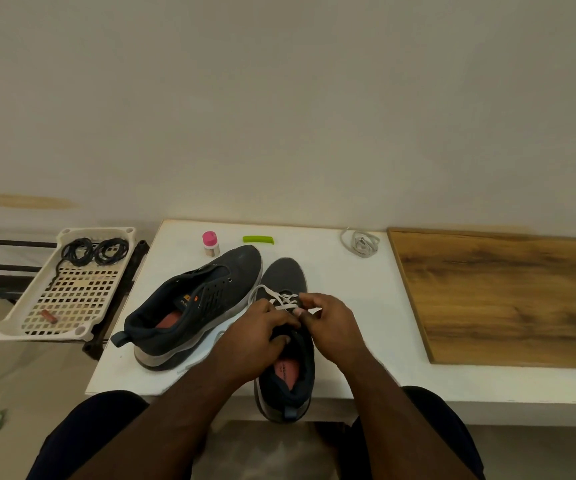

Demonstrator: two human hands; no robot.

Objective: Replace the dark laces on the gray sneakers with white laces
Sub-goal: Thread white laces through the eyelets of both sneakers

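1. The worktop [314, 244] carries both sneakers at lower centre of the frame.
2. The left sneaker [189, 306] is seen without any lace; its lacing is judged still to be done.
3. The right sneaker [288, 341] is partly threaded with a white lace [281, 301].
4. Dark laces [94, 251] are coiled in the tray [68, 292], left of frame; a spare lace [360, 242] lies upper right.
5. The left hand [262, 332] is curled on the sneaker's collar.
6. The right hand [328, 320] is pinched on the white lace.

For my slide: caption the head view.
Both hands thread a white lace into one gray sneaker.
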